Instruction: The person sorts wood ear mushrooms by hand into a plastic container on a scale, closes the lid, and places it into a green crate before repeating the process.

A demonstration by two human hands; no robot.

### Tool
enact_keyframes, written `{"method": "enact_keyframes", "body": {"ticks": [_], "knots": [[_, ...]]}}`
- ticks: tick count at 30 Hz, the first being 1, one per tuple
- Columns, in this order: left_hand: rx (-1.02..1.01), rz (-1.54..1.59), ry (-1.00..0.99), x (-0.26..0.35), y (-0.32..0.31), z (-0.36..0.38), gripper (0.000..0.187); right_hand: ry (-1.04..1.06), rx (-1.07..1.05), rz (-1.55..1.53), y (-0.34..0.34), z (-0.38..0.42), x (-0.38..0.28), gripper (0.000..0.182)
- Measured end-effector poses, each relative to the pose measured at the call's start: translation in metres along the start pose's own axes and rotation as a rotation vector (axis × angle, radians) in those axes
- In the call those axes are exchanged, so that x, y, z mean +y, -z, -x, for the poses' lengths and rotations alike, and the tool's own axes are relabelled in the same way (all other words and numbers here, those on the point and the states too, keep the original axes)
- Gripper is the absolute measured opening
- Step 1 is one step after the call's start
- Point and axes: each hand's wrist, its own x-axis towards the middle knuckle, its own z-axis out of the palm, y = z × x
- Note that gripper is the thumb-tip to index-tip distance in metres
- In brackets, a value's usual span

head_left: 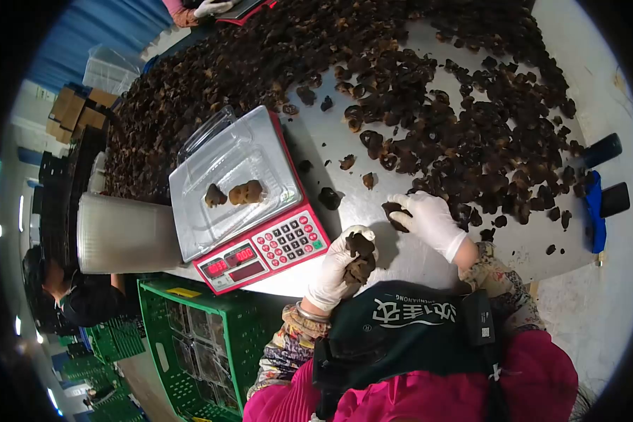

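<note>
My left hand point(328, 278), in a white glove, is closed around a small stack of brown wood ear mushrooms point(360, 257) near the table's front edge. To its right, my gloved right hand point(430, 222) pinches one dark wood ear mushroom point(397, 216) just above the table. Left of my hands stands a red and silver digital scale point(266, 243) with lit red digits. A clear plastic box point(214, 211) lies with its lid raised on the scale's pan, and a few brown wood ear mushrooms point(245, 193) sit inside it.
A large spread of wood ear mushrooms point(260, 63) covers much of the metal table point(344, 155). Stacked clear containers point(126, 233) stand left of the scale. Below is a green crate point(190, 337) holding packed boxes. Another person's gloved hand point(213, 8) shows at the far side.
</note>
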Motion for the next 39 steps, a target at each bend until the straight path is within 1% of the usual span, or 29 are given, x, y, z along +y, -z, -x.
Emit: {"method": "enact_keyframes", "body": {"ticks": [1, 3, 4, 5, 7, 8, 9, 11, 12, 13, 15, 16, 17, 19, 20, 21, 22, 23, 25, 26, 27, 29, 30, 31, 33, 34, 35, 38, 39], "knots": [[0.004, -0.001, -0.006, 0.0, -0.005, 0.001, 0.039, 0.006, -0.002, -0.003, -0.001, -0.001, 0.0, 0.034], [0.157, -0.294, -0.153, -0.001, -0.018, 0.003, 0.04, -0.044, 0.044, -0.171, 0.0, -0.003, 0.002, 0.027], [0.164, -0.325, -0.178, -0.001, -0.017, 0.004, 0.04, -0.286, -0.127, -0.748, 0.008, -0.004, -0.003, 0.018], [0.164, -0.323, -0.18, -0.001, -0.013, 0.007, 0.04, -0.342, -0.218, -1.044, 0.022, -0.005, -0.006, 0.019], [0.106, -0.187, -0.142, -0.003, -0.003, 0.008, 0.039, -0.39, -0.141, -1.463, 0.031, 0.0, -0.013, 0.02], [0.08, -0.164, -0.179, -0.006, -0.004, 0.006, 0.038, -0.475, -0.128, -1.578, 0.03, 0.003, -0.01, 0.026], [0.115, -0.208, -0.175, -0.008, -0.001, 0.005, 0.037, -0.482, -0.114, -1.568, 0.03, 0.006, -0.012, 0.026], [0.157, -0.163, -0.144, -0.008, -0.012, 0.004, 0.036, -0.675, -0.019, -1.765, 0.028, 0.009, -0.018, 0.027], [0.153, -0.16, -0.142, -0.008, -0.015, 0.004, 0.036, -0.556, -0.148, -1.914, 0.016, 0.01, -0.004, 0.024], [0.173, -0.171, -0.128, -0.007, -0.017, 0.004, 0.038, -0.557, -0.149, -1.913, 0.009, 0.01, 0.004, 0.024], [0.201, -0.183, -0.124, -0.007, -0.015, 0.005, 0.041, -0.579, -0.454, -2.273, -0.002, 0.009, 0.014, 0.021], [0.227, -0.196, -0.151, -0.009, -0.013, 0.004, 0.039, -0.532, -0.533, -2.325, -0.002, 0.006, 0.009, 0.026], [0.253, -0.208, -0.178, -0.009, -0.013, 0.003, 0.037, -0.536, -0.548, -2.322, 0.002, 0.006, 0.002, 0.026], [0.2, -0.181, -0.175, -0.008, -0.015, 0.004, 0.03, -0.597, -0.225, -1.796, 0.019, 0.006, -0.025, 0.023], [0.242, -0.093, -0.16, -0.01, -0.014, 0.003, 0.031, -0.562, -0.183, -1.533, 0.024, 0.006, -0.04, 0.021], [0.283, -0.005, -0.143, -0.013, -0.013, 0.002, 0.033, -0.361, -0.222, -1.315, 0.022, 0.006, -0.043, 0.015], [0.257, -0.059, -0.167, -0.014, -0.014, 0.001, 0.044, -0.223, -0.134, -1.036, 0.02, 0.006, -0.052, 0.013], [0.259, 0.152, -0.05, -0.009, -0.014, -0.003, 0.049, -0.087, -0.046, -0.756, 0.019, 0.006, -0.061, 0.013], [0.355, -0.311, -0.167, -0.008, -0.04, -0.002, 0.045, 0.09, 0.126, -0.482, 0.009, 0.006, -0.071, 0.017], [0.341, -0.304, -0.191, -0.008, -0.041, -0.006, 0.037, 0.067, 0.125, -0.424, 0.008, 0.008, -0.075, 0.02], [0.353, -0.472, -0.221, -0.002, -0.046, -0.007, 0.029, 0.045, 0.124, -0.365, 0.009, 0.01, -0.079, 0.025], [0.366, -0.451, -0.176, 0.001, -0.052, -0.007, 0.026, 0.027, 0.101, -0.35, 0.012, 0.014, -0.085, 0.029], [0.325, -0.338, -0.157, -0.003, -0.043, -0.007, 0.028, 0.003, 0.08, -0.334, 0.012, 0.015, -0.086, 0.033], [0.328, -0.34, -0.163, -0.002, -0.046, -0.006, 0.028, 0.009, 0.079, -0.336, 0.011, 0.016, -0.085, 0.033], [0.365, -0.168, -0.071, 0.003, -0.053, -0.003, 0.03, 0.064, 0.132, -0.466, 0.01, 0.015, -0.082, 0.037], [0.325, -0.218, -0.123, 0.002, -0.043, -0.002, 0.033, 0.094, 0.145, -0.528, 0.015, 0.013, -0.084, 0.036], [0.298, -0.253, -0.17, 0.001, -0.038, -0.001, 0.034, 0.073, 0.13, -0.535, 0.017, 0.012, -0.083, 0.042], [0.271, -0.206, -0.204, 0.0, -0.034, -0.003, 0.037, 0.104, 0.141, -0.518, 0.019, 0.007, -0.093, 0.042], [0.278, -0.205, -0.229, -0.001, -0.037, -0.003, 0.038, 0.06, 0.122, -0.406, 0.02, 0.004, -0.098, 0.043]]}}
